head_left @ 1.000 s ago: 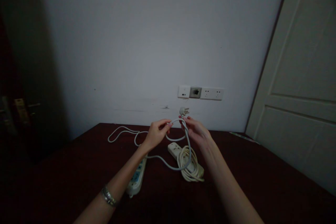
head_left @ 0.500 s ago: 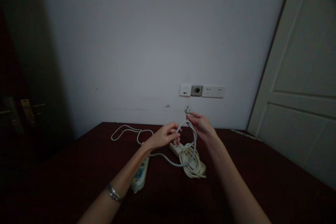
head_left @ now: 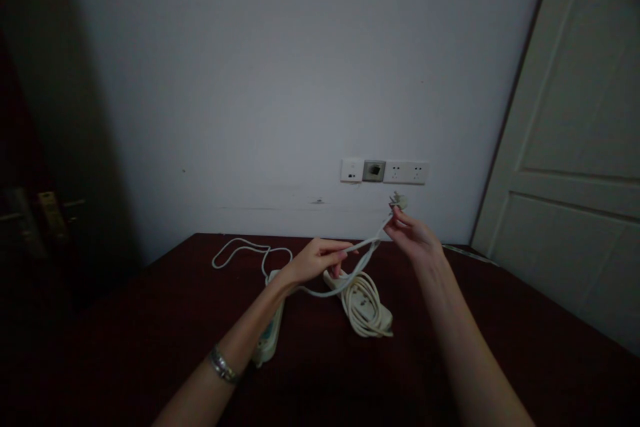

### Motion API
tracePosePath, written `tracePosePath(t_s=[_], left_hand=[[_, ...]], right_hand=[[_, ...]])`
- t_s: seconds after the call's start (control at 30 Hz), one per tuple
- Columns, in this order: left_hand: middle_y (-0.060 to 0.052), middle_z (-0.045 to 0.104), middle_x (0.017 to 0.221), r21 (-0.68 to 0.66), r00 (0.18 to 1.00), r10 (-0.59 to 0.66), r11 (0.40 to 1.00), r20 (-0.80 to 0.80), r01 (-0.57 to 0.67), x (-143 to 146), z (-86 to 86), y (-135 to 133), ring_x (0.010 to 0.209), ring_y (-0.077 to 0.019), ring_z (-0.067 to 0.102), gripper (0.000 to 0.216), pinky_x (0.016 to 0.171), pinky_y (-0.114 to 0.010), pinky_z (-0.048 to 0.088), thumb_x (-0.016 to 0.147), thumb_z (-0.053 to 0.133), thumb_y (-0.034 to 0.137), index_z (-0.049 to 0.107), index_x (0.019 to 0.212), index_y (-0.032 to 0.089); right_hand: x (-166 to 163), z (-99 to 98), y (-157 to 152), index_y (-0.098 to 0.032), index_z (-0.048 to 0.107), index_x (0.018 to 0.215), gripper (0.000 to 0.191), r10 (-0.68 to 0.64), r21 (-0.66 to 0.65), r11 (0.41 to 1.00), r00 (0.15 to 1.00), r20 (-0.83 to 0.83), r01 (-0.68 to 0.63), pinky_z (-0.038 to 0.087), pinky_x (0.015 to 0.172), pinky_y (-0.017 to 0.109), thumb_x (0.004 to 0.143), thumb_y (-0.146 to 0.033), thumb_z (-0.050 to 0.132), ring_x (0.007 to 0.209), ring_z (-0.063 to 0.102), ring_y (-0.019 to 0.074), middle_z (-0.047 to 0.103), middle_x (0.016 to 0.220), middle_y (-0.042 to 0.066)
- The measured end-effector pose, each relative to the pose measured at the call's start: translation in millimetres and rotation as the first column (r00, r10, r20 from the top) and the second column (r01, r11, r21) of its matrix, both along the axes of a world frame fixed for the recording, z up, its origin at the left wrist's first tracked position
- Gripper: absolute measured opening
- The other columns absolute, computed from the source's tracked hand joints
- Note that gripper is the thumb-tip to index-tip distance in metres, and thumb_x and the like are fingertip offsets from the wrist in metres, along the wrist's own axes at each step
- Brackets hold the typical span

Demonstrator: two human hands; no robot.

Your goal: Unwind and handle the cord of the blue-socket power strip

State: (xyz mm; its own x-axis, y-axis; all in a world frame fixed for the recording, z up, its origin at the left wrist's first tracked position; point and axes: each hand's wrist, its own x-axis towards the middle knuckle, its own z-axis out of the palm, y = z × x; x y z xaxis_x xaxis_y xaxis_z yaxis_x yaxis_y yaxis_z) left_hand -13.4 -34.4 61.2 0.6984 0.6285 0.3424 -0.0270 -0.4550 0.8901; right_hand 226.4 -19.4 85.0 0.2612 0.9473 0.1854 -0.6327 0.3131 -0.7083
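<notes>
White power cord (head_left: 361, 250) stretched between both hands above the table, plug end up at 1 o'clock. Right hand (head_left: 415, 240) pinches the cord just below the three-pin plug (head_left: 398, 200), prongs pointing toward the wall; left hand (head_left: 320, 259) is closed round the cord lower down, fingers curled over it. Cord slack sags from the left hand and runs to a white power strip (head_left: 267, 333) lying under the left forearm. Step in hand, by my reading: drawing out the plug end and straightening the lead. Next move would call for a firm hold on the plug body itself and enough free slack behind it. Second power strip (head_left: 367, 303) at 12 o'clock from the hands, cream cord coiled on top of it. Dark red-brown table (head_left: 500, 347), dimly lit. Plain pale wall behind, with a row of wall sockets (head_left: 384, 171) just above the plug. Panelled door (head_left: 580, 147) at 3 o'clock; dark door with brass handle (head_left: 47, 210) at 9 o'clock. Bracelet (head_left: 223, 367) on left wrist.
</notes>
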Motion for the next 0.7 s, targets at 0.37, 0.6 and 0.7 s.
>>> tracePosePath(t_s=[0.37,0.6,0.7], left_hand=[[-0.016,0.064,0.101,-0.347,0.949,0.045,0.935,0.314,0.071,8,-9.6,5,0.089,-0.022,0.063,0.039,0.076,-0.032,0.047,0.072,0.067,0.036,0.062,0.101,0.01],[-0.008,0.069,0.084,0.104,0.925,0.353,0.924,0.144,-0.369,19,1.9,-11,0.082,-0.0193,0.06,0.037,0.076,-0.031,0.044,0.079,0.055,0.046,0.069,0.081,0.012],[-0.006,0.068,0.07,0.048,0.961,0.277,0.96,-0.018,-0.276,24,-0.6,-18,0.068,-0.0171,0.059,0.04,0.067,-0.028,0.045,0.078,0.054,0.047,0.07,0.076,0.01]], right_hand=[[-14,11.3,-10,-0.019,0.061,0.072,0.01,-0.051,0.107,0.993,0.998,0.037,0.046,0.052,0.056,0.015,0.069,-0.012,0.067,0.061,0.056,0.0072,0.061,0.069,-0.001],[-50,16.0,-24,-0.015,0.065,0.076,0.027,-0.007,0.036,0.999,0.975,0.223,-0.001,0.048,0.06,0.019,0.051,-0.014,0.077,0.063,0.057,0.0076,0.063,0.07,-0.001],[-69,17.5,-28,-0.014,0.065,0.079,0.035,0.018,0.05,0.998,0.953,0.301,-0.035,0.045,0.059,0.022,0.047,-0.017,0.08,0.059,0.056,0.0084,0.061,0.064,-0.002]])
